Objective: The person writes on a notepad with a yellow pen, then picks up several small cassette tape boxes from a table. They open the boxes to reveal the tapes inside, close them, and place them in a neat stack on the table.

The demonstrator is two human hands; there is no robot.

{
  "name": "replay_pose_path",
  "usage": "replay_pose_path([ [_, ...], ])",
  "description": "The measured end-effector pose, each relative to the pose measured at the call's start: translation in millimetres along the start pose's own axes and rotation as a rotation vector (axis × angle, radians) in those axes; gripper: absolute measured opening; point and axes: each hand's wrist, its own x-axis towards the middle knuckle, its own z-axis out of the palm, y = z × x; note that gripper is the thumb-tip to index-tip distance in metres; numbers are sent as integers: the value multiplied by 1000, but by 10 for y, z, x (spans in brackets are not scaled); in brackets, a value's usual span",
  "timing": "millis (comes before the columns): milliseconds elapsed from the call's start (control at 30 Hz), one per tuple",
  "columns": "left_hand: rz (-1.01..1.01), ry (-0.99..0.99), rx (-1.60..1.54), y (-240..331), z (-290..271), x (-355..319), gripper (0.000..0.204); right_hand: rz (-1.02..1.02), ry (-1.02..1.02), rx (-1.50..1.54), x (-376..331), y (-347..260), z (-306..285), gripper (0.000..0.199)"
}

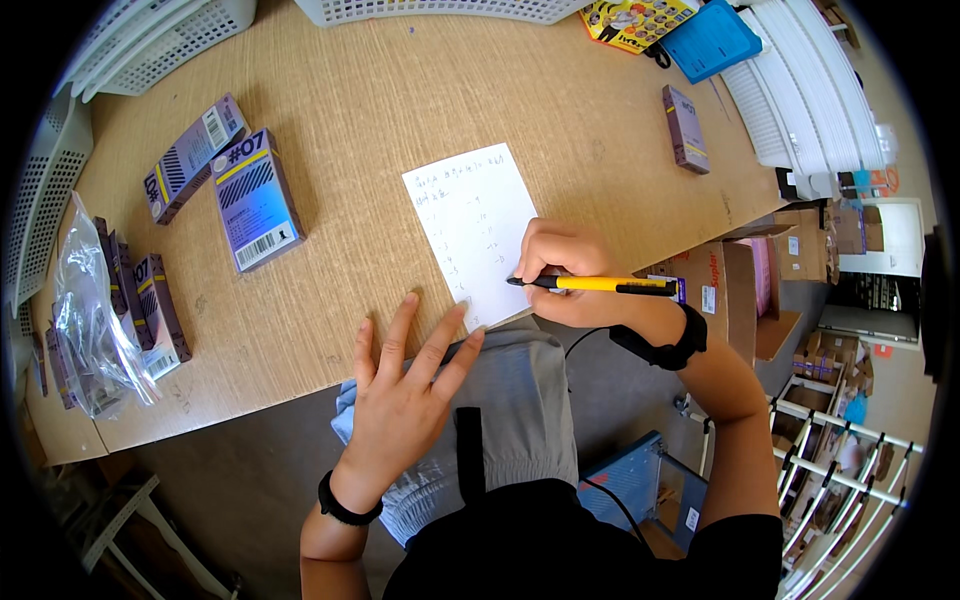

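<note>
A white sheet of paper (468, 215) with handwritten lines lies on the wooden table (330, 140), close to its near edge. My right hand (568, 268) is closed round a yellow and black pen (600, 285), its tip at the lower right part of the sheet. My left hand (405, 375) is spread open at the table edge, with its fingertips resting on the table and on the sheet's lower left corner. It holds nothing.
Purple boxes (258, 205) lie at the left, several beside a clear plastic bag (90, 310). White perforated baskets (170, 50) line the far left. Another purple box (685, 128), a blue tray (710, 40) and stacked white trays (800, 90) are at the right. Cardboard boxes (735, 290) stand below.
</note>
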Motion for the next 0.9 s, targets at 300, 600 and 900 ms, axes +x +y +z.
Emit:
replay_pose_path([
  [300, -9, 6, 8, 8, 2, 2, 57, 20, 16, 34, 23, -26, 3, 16],
  [600, -37, -2, -11, 24, -26, 10, 48, 18, 31, 50, 38, -14, 25, 16],
  [900, -37, 1, -7, 22, -25, 17, 50, 41, 93, 77, 4, 56, -5, 14],
])
